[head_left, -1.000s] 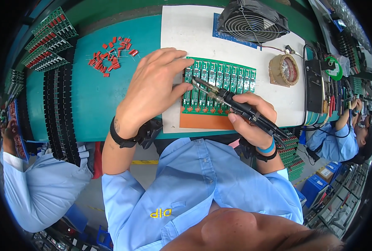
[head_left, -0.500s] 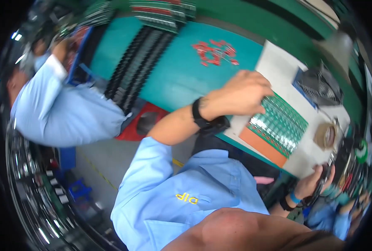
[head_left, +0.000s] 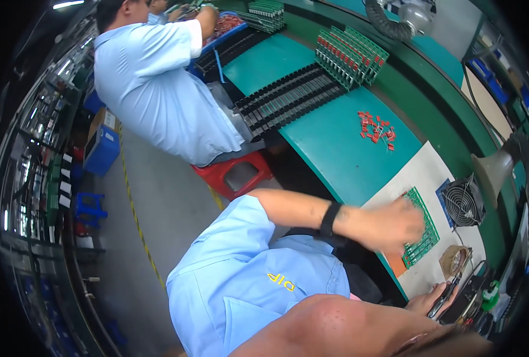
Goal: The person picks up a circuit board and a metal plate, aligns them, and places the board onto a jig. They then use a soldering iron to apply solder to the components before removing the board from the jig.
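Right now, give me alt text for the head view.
Blurred left hand partly hiding a green circuit board panel; right hand holding a black tool. Loose red components lie on a teal mat; a co-worker sits farther left.

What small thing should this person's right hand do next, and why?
Probably bring the black tool in the right hand to the green circuit board: the tool is beside the round container, while the left hand, blurred, is at the board.

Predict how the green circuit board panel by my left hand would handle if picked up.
The green circuit board panel looks flat and thin, so it likely lifts stiffly and feels light for its size. Its densely populated face suggests it may be fragile if pressed hard.
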A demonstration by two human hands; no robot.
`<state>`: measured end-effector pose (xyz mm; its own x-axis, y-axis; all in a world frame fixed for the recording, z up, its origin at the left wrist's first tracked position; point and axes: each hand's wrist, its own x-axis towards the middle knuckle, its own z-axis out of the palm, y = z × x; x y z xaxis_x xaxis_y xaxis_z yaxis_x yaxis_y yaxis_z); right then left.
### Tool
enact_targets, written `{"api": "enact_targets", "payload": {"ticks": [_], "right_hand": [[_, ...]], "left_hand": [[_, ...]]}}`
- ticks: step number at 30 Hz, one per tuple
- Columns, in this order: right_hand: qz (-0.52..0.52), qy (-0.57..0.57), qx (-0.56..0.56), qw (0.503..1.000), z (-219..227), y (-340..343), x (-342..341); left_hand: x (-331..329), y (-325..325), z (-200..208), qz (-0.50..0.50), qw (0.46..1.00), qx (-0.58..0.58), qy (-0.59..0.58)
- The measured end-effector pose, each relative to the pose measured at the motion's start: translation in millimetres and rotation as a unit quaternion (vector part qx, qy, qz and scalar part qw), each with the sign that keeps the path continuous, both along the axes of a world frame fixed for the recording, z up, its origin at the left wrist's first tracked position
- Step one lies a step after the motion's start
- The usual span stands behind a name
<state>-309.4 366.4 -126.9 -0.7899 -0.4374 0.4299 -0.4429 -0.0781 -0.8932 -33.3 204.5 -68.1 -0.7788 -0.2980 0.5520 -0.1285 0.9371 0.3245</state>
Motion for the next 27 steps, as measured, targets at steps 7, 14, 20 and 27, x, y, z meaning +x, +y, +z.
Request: {"api": "enact_targets", "payload": {"ticks": [7,14,20,27], "right_hand": [[-0.008,-0.002,0.026,1.000,2,1,-2],[0.006,0.018,0.006,1.000,10,-2,6],[-0.003,0.003,0.025,1.000,2,-3,-1],[-0.008,0.014,0.054,0.998,-1,-2,-5]], "left_hand": [[-19,65,-39,-0.095,0.987,-0.131,-0.014],[-28,71,-45,-0.099,0.984,-0.144,-0.032],[-23,71,-43,-0.064,0.979,-0.192,-0.022],[16,62,-35,-0.090,0.990,-0.113,0.001]]}}
